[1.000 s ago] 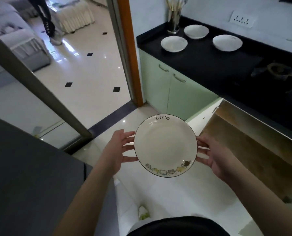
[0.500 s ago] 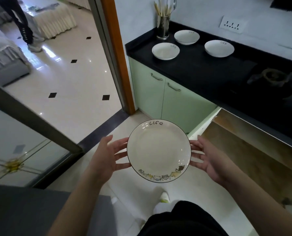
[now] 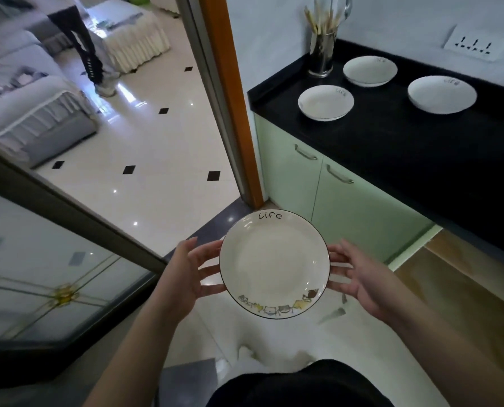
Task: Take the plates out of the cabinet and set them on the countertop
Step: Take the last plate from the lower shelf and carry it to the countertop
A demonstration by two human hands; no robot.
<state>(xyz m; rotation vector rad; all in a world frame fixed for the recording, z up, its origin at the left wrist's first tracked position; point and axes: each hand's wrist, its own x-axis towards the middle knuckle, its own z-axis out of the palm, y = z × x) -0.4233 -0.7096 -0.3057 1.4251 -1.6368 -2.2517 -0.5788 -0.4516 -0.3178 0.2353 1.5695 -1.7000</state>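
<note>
I hold a white plate [image 3: 274, 264] with a dark rim, the word "Life" at its far edge and small cartoon figures at its near edge. My left hand [image 3: 187, 273] grips its left rim and my right hand [image 3: 359, 279] its right rim, above the floor in front of the cabinets. Three more white plates [image 3: 325, 102] [image 3: 369, 71] [image 3: 441, 94] lie on the black countertop [image 3: 391, 142] ahead to the right. The open cabinet door [image 3: 412, 243] shows at the right.
A metal holder of chopsticks [image 3: 321, 54] stands at the countertop's back left corner. Green cabinet doors [image 3: 347, 201] with handles run below. An orange door frame [image 3: 230, 92] stands left of the counter; a person's legs [image 3: 89, 51] are in the far room. A wall socket [image 3: 474, 45] is behind.
The view has swung and I have moved nearer the counter; the countertop plates appear larger. The plate stays level between both hands. The person in the far room has stepped right.
</note>
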